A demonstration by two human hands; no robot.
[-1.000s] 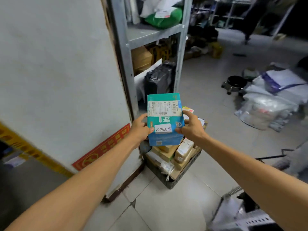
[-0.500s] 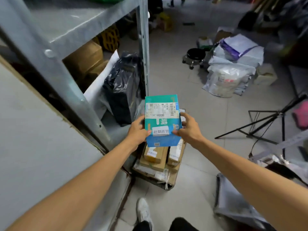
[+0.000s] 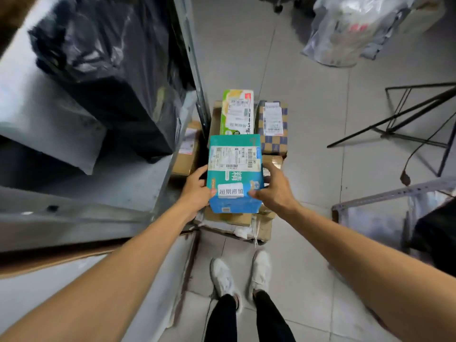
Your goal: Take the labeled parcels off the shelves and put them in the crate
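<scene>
Two hands gripping: your left hand and right hand clamp the teal parcel, now brought down over the heaped crate. Drop-off looks next.

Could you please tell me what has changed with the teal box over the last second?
The teal box has come down from in front of the shelving to just above the stacked parcels, as the person stepped closer. Unchanged: left hand and right hand grip its two sides; nothing released.
</scene>
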